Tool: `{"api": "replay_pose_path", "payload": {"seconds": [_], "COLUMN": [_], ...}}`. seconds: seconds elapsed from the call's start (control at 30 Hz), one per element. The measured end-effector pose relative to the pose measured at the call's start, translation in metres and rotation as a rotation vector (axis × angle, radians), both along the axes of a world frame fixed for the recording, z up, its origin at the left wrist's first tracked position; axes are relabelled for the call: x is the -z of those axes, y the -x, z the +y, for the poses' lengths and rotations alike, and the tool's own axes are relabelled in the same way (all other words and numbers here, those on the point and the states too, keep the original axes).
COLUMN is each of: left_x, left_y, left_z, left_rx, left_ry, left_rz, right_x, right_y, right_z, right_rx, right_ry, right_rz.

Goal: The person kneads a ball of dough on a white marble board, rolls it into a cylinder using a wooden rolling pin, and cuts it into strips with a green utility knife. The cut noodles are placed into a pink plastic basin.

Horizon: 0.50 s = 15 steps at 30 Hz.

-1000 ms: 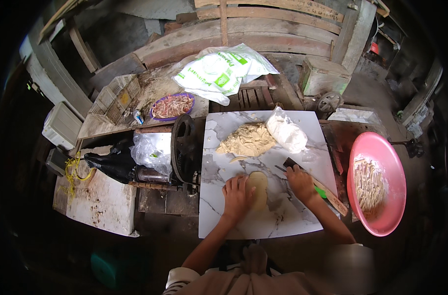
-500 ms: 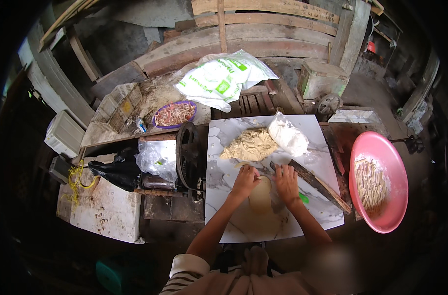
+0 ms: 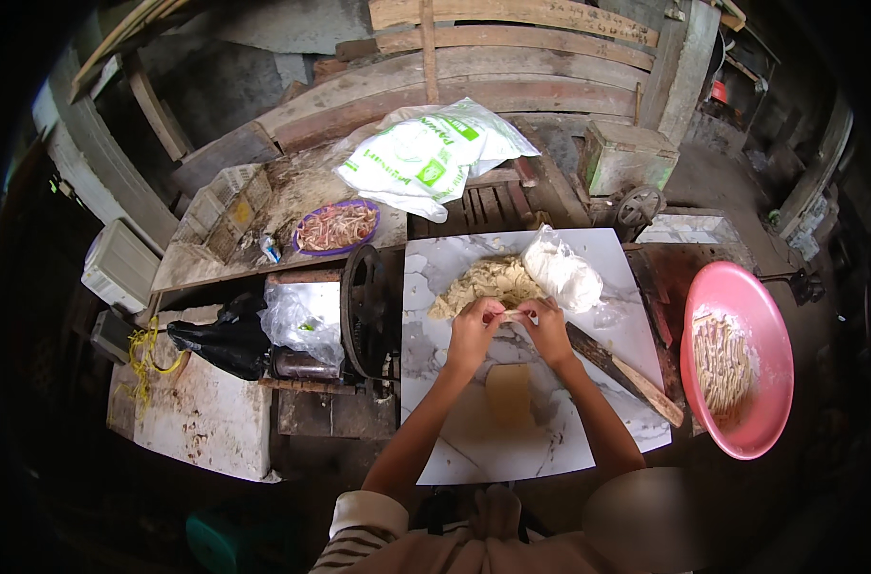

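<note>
Both hands meet over the marble-patterned board (image 3: 435, 421), just in front of a lumpy heap of yellowish dough (image 3: 486, 284). My left hand (image 3: 475, 323) and my right hand (image 3: 546, 327) are closed in pinches on the two ends of a small pale dough strip (image 3: 512, 315) stretched between them. Nearer to me lies a flattened dough sheet (image 3: 509, 394) with a straight far edge. A long knife (image 3: 631, 375), with a dark blade and pale wooden handle, rests right of my right hand. Behind that hand sits a clear bag of white powder (image 3: 562, 270).
Right of the board stands a pink basin (image 3: 780, 364) holding dusted dough strips. A hand wheel (image 3: 363, 311) on a machine borders the board's left side. Beyond are a purple-rimmed basket (image 3: 338, 228) of pale strips and a white-green sack (image 3: 435, 158).
Both hands have moved away from me, off the dough sheet, and now hold a strip between them. The right hand has left the knife. The sheet's rounded far end has become straight.
</note>
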State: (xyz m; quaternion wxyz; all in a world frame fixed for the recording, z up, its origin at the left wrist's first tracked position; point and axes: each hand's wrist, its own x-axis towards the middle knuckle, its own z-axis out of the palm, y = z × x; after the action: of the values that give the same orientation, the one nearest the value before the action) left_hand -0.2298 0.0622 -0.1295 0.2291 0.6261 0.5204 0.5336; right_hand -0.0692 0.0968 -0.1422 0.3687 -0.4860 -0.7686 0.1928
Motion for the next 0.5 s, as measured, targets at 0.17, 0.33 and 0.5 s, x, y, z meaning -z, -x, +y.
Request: {"api": "replay_pose_path", "payload": {"seconds": [0.17,0.33,0.5], "left_x": [0.007,0.024,0.022], "left_y": [0.005,0.011,0.030], "left_z": [0.020,0.034,0.001], "left_rx": [-0.235,-0.197,-0.034], "left_ry": [-0.110,-0.090,-0.101], "left_rz": [0.360,0.271,0.284], "right_x": [0.005,0.005,-0.008], "right_y": [0.027,0.023,-0.013], "right_z": [0.019,0.014,-0.047], "right_rx": [0.295,0.323,0.235], "right_ry": [-0.096,-0.106,-0.040], "right_rz": [-0.122,-0.091,-0.125]}}
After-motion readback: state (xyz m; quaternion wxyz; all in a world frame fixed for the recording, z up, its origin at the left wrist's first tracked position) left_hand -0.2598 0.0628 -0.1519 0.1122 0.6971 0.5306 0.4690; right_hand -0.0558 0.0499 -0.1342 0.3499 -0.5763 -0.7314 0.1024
